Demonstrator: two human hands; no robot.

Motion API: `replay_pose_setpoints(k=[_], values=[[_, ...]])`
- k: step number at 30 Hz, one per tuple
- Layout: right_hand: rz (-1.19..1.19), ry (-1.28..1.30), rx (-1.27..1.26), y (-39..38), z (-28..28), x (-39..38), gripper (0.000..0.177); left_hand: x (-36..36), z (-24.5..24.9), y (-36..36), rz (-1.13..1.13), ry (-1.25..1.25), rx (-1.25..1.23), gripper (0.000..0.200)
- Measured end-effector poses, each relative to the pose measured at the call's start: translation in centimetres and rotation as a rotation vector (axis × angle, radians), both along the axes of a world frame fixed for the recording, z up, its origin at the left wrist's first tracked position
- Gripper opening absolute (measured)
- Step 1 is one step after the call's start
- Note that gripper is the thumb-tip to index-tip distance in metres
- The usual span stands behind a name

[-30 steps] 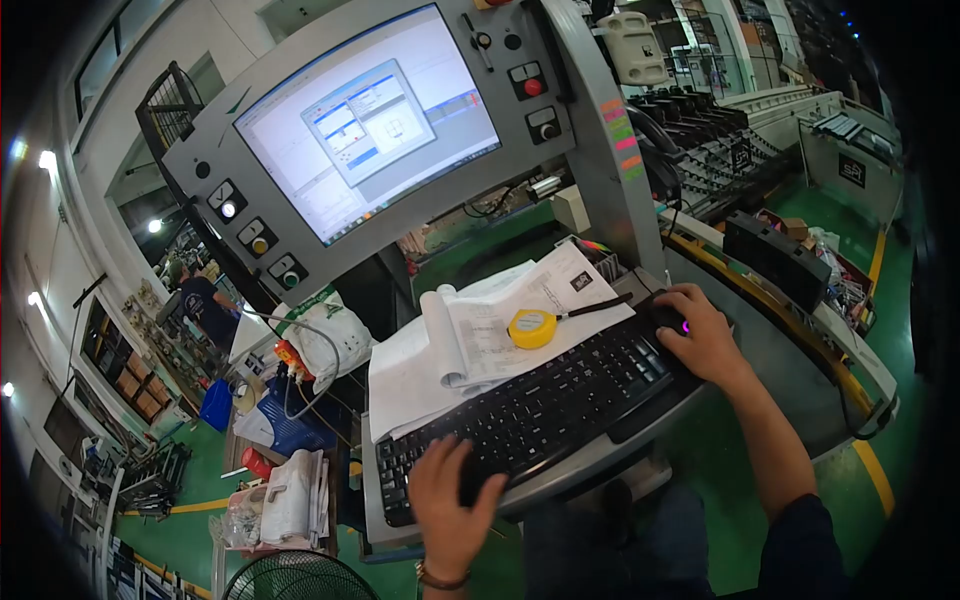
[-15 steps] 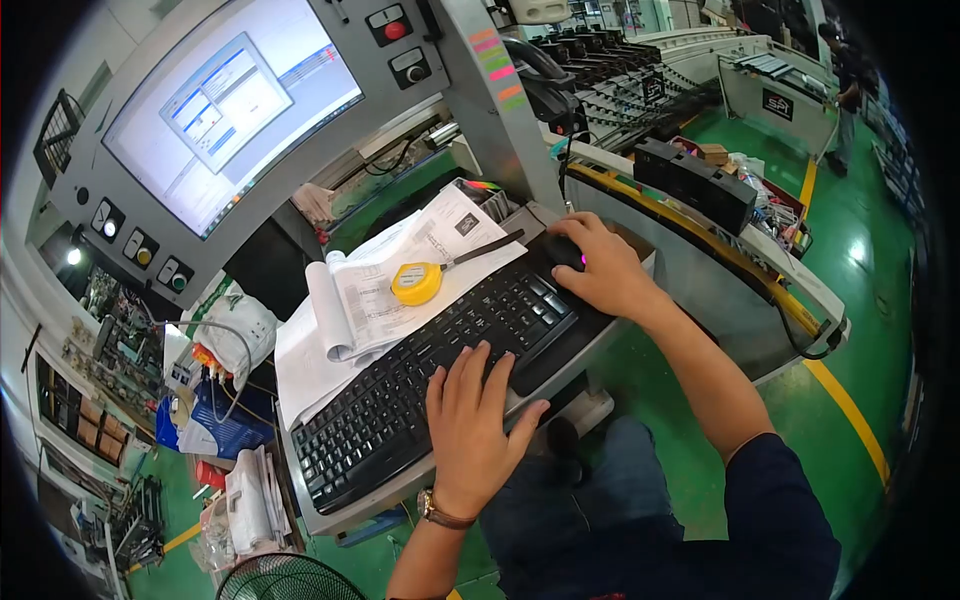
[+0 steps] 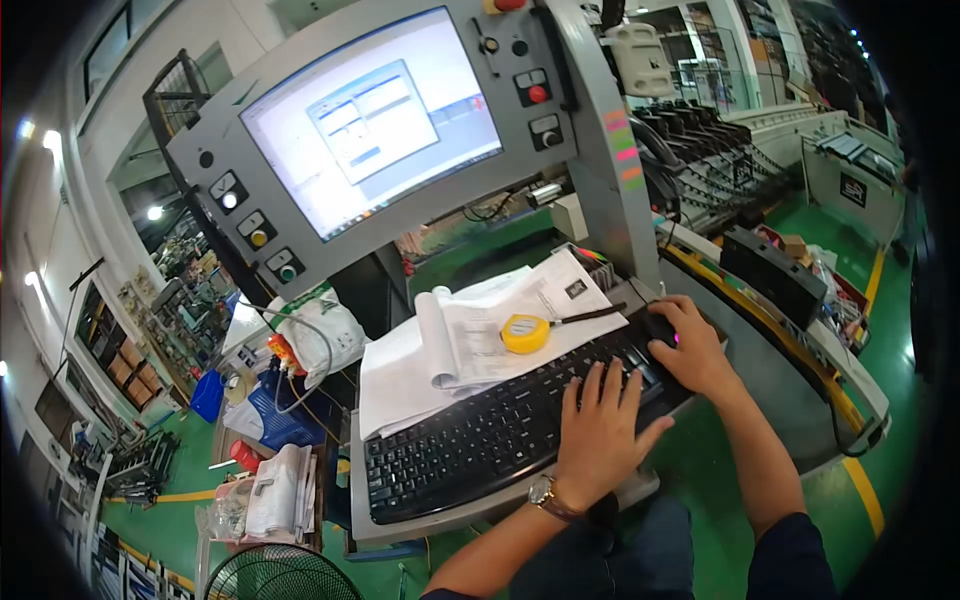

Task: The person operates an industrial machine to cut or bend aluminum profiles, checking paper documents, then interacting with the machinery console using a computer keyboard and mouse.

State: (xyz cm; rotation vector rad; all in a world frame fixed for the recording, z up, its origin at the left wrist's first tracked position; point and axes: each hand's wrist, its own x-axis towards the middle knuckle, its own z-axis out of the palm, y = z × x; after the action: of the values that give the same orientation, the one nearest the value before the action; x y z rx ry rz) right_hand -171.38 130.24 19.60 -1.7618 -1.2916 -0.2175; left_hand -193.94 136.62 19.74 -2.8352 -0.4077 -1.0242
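Note:
My right hand (image 3: 694, 350) is wrapped over a black computer mouse (image 3: 660, 328), which shows a pink light at its side. Over the right part of the black keyboard (image 3: 460, 445) lies my left hand (image 3: 603, 430), fingers spread and holding nothing, a watch (image 3: 545, 492) on its wrist. Behind the keyboard, a yellow tape measure (image 3: 525, 334) with a dark strap rests on printed sheets (image 3: 480, 335), one of them curled at its left edge. The monitor (image 3: 375, 120) above displays a dialog window; its text is too small to read.
Control buttons (image 3: 258, 238) flank the monitor. A white plastic bag (image 3: 325, 332) and a blue basket (image 3: 290, 410) stand to the left, with a black fan (image 3: 280, 575) below. A machine rail with yellow edging (image 3: 790, 345) runs along the right.
My view has tilted up and turned left, so the desk appears lower and further right. My left hand has shifted toward the keyboard's right end. The right hand stays on the mouse.

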Motion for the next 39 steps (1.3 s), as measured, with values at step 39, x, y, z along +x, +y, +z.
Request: replay_pose_setpoints(k=[39], values=[[-0.065, 0.057, -0.036, -0.20, 0.46, -0.24, 0.051, -0.40, -0.15, -0.16, -0.014, 0.012, -0.013, 0.077]])
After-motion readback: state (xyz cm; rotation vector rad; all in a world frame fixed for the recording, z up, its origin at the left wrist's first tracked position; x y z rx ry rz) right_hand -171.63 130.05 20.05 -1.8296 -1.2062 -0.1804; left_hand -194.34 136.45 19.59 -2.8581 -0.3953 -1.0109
